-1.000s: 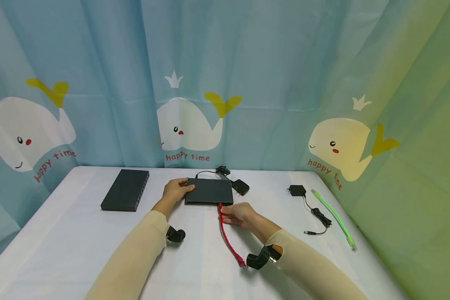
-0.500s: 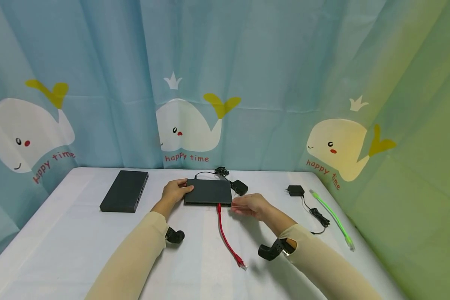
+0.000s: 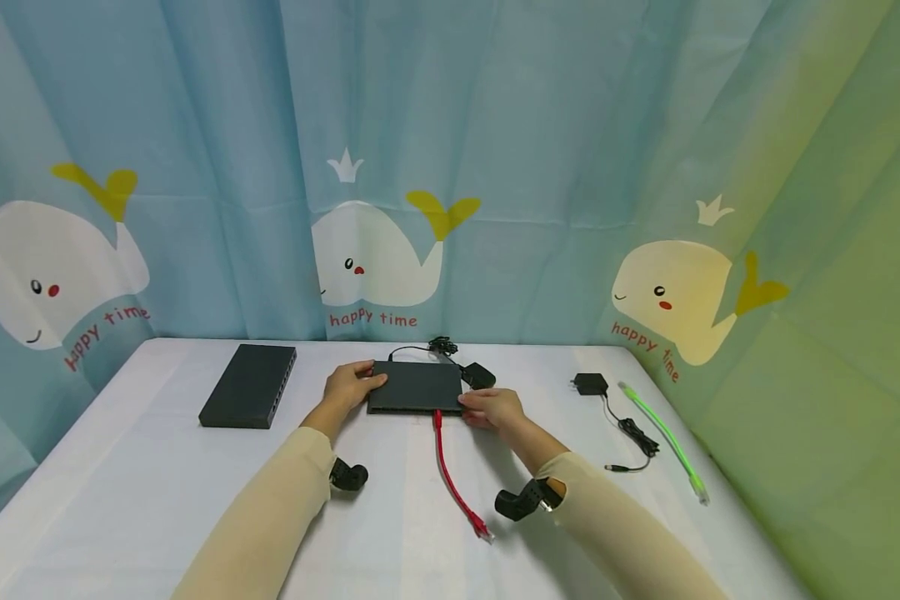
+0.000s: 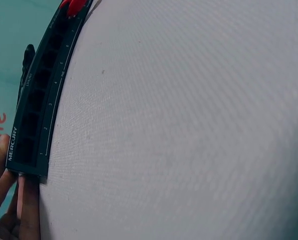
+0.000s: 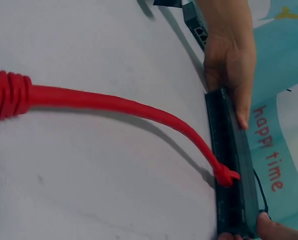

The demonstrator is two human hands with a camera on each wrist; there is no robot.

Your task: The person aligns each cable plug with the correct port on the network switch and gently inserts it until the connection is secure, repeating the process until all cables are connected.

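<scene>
On the table (image 3: 375, 542), the Mercury network switch (image 3: 418, 387) is pinched at either end by the fingers of the left hand (image 3: 348, 386) and right hand (image 3: 492, 408), seemingly to be steadied; the red Ethernet cable (image 5: 134, 107) is plugged into its front edge.

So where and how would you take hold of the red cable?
Probably by the ridged boot at the loose end of the red cable, pinched from above, coming from the near side: it looks thicker than the rest and lies away from the middle black box, which the other end is plugged into.
</scene>
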